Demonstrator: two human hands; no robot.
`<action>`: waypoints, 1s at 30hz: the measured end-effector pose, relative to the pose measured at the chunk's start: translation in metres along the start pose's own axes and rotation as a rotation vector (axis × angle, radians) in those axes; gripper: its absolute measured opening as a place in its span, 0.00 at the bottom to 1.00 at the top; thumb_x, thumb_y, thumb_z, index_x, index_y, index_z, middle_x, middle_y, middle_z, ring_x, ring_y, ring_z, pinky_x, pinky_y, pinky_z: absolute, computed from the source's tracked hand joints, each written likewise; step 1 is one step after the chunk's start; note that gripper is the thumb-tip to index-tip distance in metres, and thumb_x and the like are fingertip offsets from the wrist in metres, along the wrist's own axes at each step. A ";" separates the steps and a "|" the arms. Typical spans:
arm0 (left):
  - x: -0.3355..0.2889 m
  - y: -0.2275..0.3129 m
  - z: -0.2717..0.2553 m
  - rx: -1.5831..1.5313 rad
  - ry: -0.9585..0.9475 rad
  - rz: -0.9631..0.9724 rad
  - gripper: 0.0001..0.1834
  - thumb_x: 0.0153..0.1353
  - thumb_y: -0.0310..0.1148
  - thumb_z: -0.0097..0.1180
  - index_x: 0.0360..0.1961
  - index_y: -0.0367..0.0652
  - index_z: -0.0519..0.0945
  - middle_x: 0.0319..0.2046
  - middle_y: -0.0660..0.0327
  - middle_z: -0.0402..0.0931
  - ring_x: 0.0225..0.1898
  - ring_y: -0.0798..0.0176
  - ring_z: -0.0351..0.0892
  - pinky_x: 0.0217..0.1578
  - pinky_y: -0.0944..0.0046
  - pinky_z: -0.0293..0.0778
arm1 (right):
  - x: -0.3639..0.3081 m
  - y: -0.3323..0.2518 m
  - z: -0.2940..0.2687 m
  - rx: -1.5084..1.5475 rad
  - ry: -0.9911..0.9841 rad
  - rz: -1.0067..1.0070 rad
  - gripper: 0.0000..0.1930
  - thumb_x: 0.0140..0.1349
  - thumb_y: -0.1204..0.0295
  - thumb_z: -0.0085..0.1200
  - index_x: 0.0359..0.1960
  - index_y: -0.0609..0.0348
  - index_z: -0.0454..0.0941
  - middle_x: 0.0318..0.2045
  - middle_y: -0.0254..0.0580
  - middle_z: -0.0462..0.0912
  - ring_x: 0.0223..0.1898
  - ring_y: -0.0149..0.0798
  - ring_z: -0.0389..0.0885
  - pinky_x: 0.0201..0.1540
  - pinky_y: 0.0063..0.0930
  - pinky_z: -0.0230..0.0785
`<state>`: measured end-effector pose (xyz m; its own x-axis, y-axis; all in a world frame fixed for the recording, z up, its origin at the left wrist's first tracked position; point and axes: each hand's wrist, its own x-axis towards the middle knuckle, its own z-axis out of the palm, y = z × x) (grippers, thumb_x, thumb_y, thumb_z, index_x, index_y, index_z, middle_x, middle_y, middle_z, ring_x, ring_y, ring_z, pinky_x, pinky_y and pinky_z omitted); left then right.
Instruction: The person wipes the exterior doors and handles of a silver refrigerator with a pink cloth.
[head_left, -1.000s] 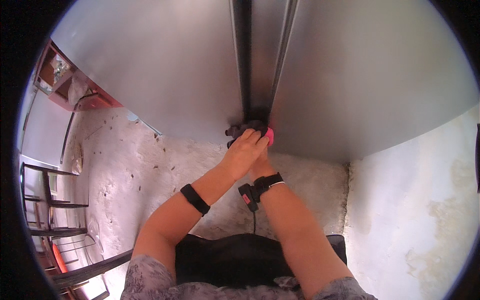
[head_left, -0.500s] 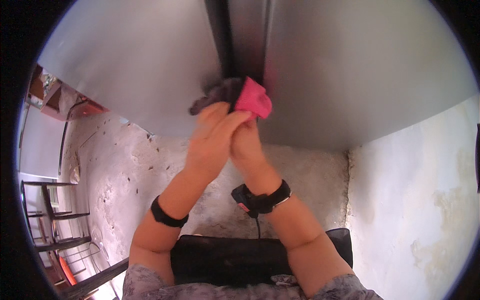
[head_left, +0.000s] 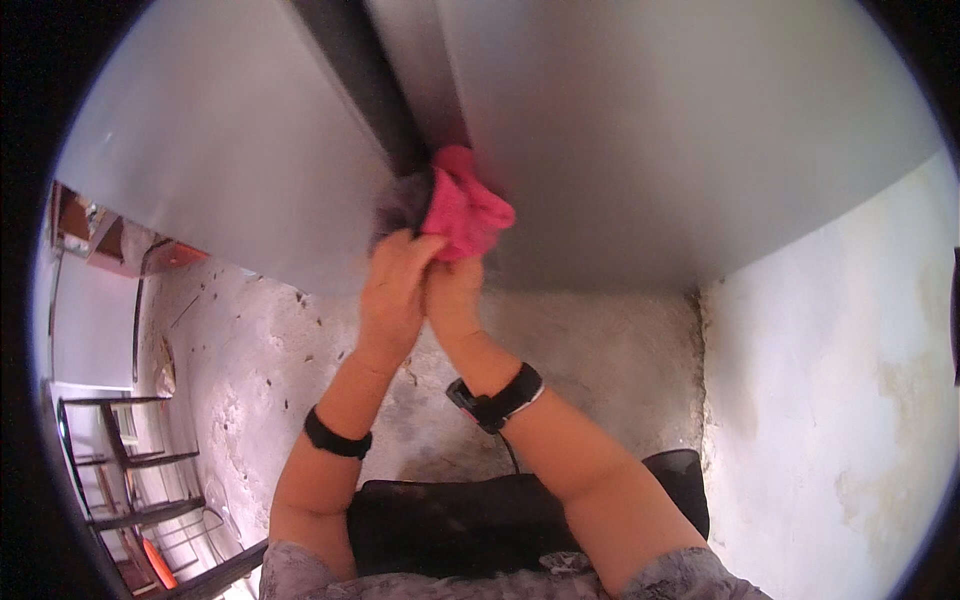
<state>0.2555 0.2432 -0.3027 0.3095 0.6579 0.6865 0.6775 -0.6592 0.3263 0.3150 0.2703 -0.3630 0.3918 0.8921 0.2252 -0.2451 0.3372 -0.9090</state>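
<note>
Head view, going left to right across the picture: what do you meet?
Dark metal chair frames → left hand → pink cloth → black wristband on the right wrist → pale stained wall.

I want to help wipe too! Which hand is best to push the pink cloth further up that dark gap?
Probably the right hand: it sits directly under the pink cloth at the dark gap, gripping it. The left hand presses alongside, more on the grey cloth.

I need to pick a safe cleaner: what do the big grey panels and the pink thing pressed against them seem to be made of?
The grey panels look like smooth brushed or satin metal, perhaps steel: an even dull sheen with no grain. It could also be painted.
The pink cloth looks like soft, fuzzy fabric, bunched in folds under the left hand and right hand.
</note>
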 end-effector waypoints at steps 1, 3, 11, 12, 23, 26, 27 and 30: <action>-0.003 -0.002 0.014 -0.040 -0.056 0.005 0.18 0.49 0.19 0.49 0.43 0.41 0.74 0.39 0.49 0.72 0.45 0.47 0.70 0.46 0.58 0.67 | 0.001 0.019 -0.007 0.055 0.117 -0.015 0.13 0.58 0.78 0.47 0.45 0.61 0.70 0.41 0.36 0.74 0.42 0.33 0.71 0.45 0.27 0.65; -0.013 -0.013 0.021 -0.033 -0.098 0.000 0.18 0.49 0.20 0.48 0.45 0.41 0.73 0.40 0.49 0.72 0.46 0.47 0.69 0.47 0.58 0.66 | -0.007 0.026 -0.010 0.032 0.116 0.036 0.12 0.58 0.77 0.47 0.44 0.60 0.70 0.41 0.36 0.74 0.42 0.32 0.72 0.44 0.26 0.65; -0.054 -0.033 0.065 -0.189 -0.436 -0.240 0.23 0.51 0.21 0.45 0.51 0.41 0.69 0.45 0.47 0.71 0.48 0.45 0.68 0.50 0.56 0.64 | -0.027 0.087 -0.058 0.267 0.017 0.463 0.09 0.61 0.74 0.45 0.42 0.59 0.70 0.38 0.35 0.75 0.38 0.32 0.74 0.41 0.26 0.68; -0.052 -0.029 0.067 -0.192 -0.478 -0.239 0.25 0.50 0.21 0.46 0.53 0.41 0.67 0.45 0.46 0.71 0.47 0.44 0.69 0.50 0.54 0.64 | -0.024 0.086 -0.063 0.356 -0.014 0.533 0.09 0.61 0.74 0.45 0.43 0.59 0.70 0.38 0.35 0.75 0.38 0.32 0.74 0.40 0.26 0.68; 0.028 0.015 -0.014 -0.147 -0.079 -0.039 0.20 0.55 0.20 0.45 0.50 0.44 0.71 0.45 0.48 0.70 0.47 0.46 0.68 0.49 0.57 0.65 | 0.013 -0.039 -0.017 0.083 -0.014 0.316 0.12 0.55 0.75 0.44 0.40 0.66 0.72 0.32 0.48 0.78 0.34 0.43 0.76 0.37 0.32 0.67; 0.056 0.032 -0.045 -0.127 0.009 -0.063 0.17 0.57 0.21 0.44 0.49 0.42 0.72 0.43 0.50 0.71 0.47 0.47 0.68 0.48 0.58 0.64 | 0.025 -0.102 -0.007 0.006 -0.192 0.117 0.12 0.54 0.78 0.43 0.40 0.65 0.71 0.32 0.50 0.77 0.35 0.44 0.76 0.39 0.34 0.66; 0.064 0.038 -0.054 -0.044 0.096 0.018 0.16 0.58 0.21 0.44 0.48 0.41 0.72 0.43 0.50 0.72 0.46 0.47 0.68 0.48 0.58 0.65 | 0.029 -0.127 -0.004 0.028 -0.277 0.106 0.13 0.53 0.78 0.43 0.41 0.65 0.71 0.34 0.52 0.76 0.37 0.46 0.75 0.42 0.35 0.65; 0.079 0.045 -0.072 -0.004 0.214 0.079 0.16 0.58 0.21 0.44 0.48 0.38 0.72 0.44 0.51 0.72 0.46 0.51 0.70 0.49 0.60 0.64 | 0.041 -0.152 0.007 -0.018 -0.358 -0.030 0.10 0.53 0.79 0.43 0.38 0.65 0.71 0.31 0.45 0.75 0.35 0.38 0.72 0.39 0.29 0.64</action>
<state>0.2625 0.2389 -0.1868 0.2125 0.5117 0.8324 0.6536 -0.7077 0.2682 0.3620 0.2573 -0.2128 0.0624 0.9320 0.3572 -0.2215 0.3619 -0.9055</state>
